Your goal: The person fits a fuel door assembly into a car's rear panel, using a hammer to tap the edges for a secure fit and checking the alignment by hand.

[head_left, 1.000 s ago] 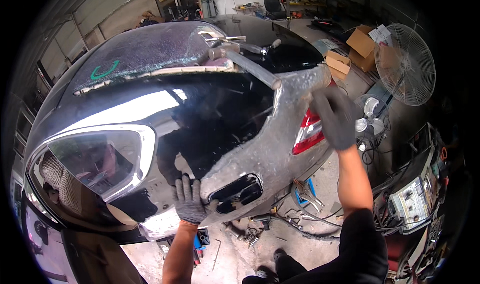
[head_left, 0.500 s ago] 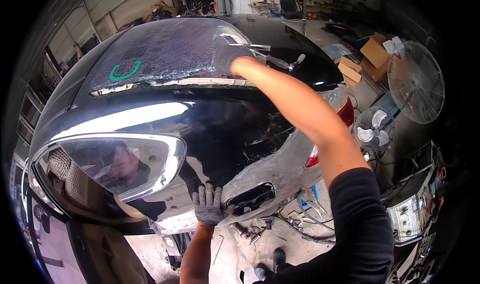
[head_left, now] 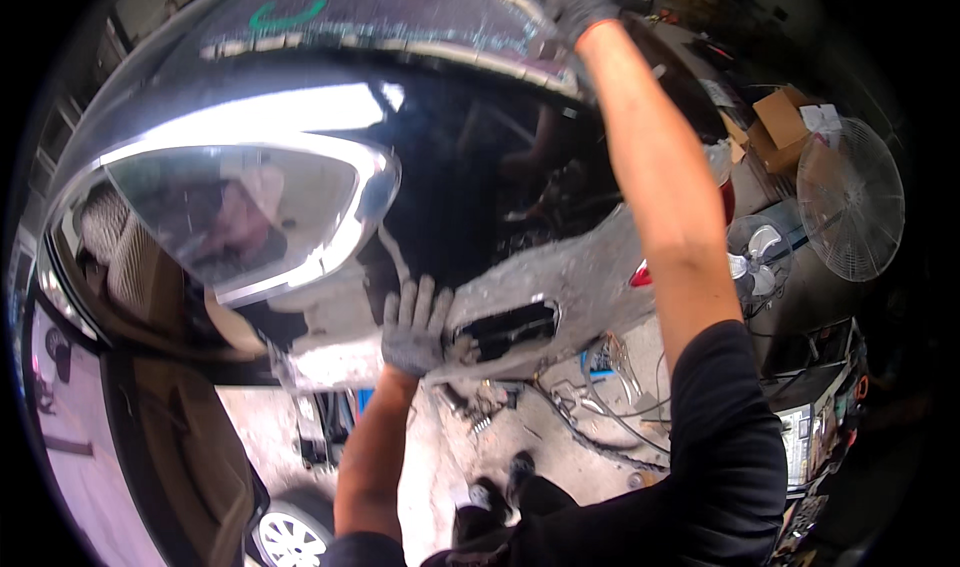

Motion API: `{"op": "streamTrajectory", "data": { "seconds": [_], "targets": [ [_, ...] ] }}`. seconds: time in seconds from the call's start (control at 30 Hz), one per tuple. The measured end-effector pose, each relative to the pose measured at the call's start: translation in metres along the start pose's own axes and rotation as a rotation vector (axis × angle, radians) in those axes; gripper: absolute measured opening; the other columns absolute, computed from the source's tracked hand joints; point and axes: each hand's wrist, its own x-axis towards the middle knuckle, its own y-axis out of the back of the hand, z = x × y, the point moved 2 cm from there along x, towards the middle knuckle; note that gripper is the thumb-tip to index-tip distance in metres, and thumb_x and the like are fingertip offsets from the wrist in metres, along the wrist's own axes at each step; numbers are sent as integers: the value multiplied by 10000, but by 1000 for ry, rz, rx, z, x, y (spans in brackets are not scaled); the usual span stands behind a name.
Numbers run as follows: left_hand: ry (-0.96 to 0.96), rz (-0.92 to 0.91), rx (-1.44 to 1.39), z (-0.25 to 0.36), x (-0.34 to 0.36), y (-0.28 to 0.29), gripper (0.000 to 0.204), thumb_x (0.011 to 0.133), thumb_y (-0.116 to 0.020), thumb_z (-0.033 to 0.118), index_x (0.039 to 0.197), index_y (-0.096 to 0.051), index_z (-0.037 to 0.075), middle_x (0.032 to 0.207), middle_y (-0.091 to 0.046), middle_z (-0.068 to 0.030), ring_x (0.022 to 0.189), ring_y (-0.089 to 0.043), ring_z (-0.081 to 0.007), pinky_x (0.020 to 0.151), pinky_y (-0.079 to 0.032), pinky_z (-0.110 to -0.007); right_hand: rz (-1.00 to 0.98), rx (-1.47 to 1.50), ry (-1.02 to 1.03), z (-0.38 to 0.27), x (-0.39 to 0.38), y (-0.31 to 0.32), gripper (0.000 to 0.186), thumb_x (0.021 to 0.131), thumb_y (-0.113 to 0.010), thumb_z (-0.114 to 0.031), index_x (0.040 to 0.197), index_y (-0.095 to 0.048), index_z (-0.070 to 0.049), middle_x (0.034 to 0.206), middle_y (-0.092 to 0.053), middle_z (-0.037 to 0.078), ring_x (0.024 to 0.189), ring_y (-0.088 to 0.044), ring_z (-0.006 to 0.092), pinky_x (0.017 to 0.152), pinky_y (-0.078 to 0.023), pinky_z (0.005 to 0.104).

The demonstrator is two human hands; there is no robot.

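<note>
My left hand [head_left: 412, 335], in a grey work glove, lies flat with fingers spread on the bare, sanded metal of a black car's rear side panel [head_left: 470, 182]. Just right of it is a dark rectangular opening [head_left: 510, 332] in the panel. At the far side, my right hand [head_left: 582, 9], in a dark glove, reaches over the right edge of the cracked rear window [head_left: 400, 9]. Motion blurs its fingers, and whether it holds something cannot be made out. A chrome-framed side window [head_left: 235, 212] sits left of my left hand.
An open car door [head_left: 175, 447] stands lower left, near a wheel [head_left: 290, 537]. Hoses and metal tools [head_left: 600, 407] lie on the floor below the panel. Two fans [head_left: 850, 197] and cardboard boxes [head_left: 780, 117] stand at right. A red tail light [head_left: 640, 274] is partly behind my right arm.
The view has tipped downward, so the car sits higher in it. My right hand has moved right across the rear window's edge. My left hand stays on the panel, its fingers spread wider.
</note>
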Motion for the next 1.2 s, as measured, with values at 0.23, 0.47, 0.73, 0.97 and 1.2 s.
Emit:
{"op": "streamTrajectory", "data": {
  "seconds": [0.23, 0.47, 0.73, 0.97, 1.2],
  "targets": [
    [-6, 64, 43, -8, -10, 7, 814, 790, -615, 658, 1382, -569, 102, 1507, -454, -201, 1403, -396, -395, 1167, -248, -551, -507, 288, -108, -59, -229, 14, 330, 912, -650, -250, 1085, -555, 14, 777, -551, 49, 550, -507, 163, 463, -436, 304],
    [-107, 209, 152, -3, -17, -15, 961, 755, -730, 614, 1520, -371, 156, 1608, -288, -175, 1480, -280, -365, 1190, -234, -539, -426, -147, 406, 13, -436, 136, 414, 1044, -499, -352, 1271, -530, -7, 828, -595, 63, 595, -550, 113, 516, -455, 258],
    [16, 231, 426, 23, -43, -15, 1149, 728, -627, 783, 1546, -322, 37, 1631, -245, -198, 1526, -184, -362, 1230, -139, -516, -347, 35, 128, 230, -639, 234, 465, 1024, -524, -484, 1073, -525, -21, 543, -383, -7, 431, -405, 106, 399, -347, 261],
    [91, 139, 472, 46, -50, -25, 1350, 618, -704, 810, 1568, -215, -14, 1644, -177, -231, 1537, -116, -390, 1221, -107, -574, -231, -629, 340, 307, -671, 260, 210, 970, -567, -229, 965, -575, -19, 677, -530, 21, 591, -486, 79, 530, -398, 256],
    [87, 154, 442, 53, -62, -21, 1334, 634, -697, 809, 1568, -217, -13, 1646, -180, -222, 1538, -122, -380, 1227, -113, -557, -197, -617, 413, 308, -659, 256, 271, 980, -593, -233, 1049, -543, 24, 716, -582, 60, 615, -541, 119, 560, -441, 286]
  ]
}}
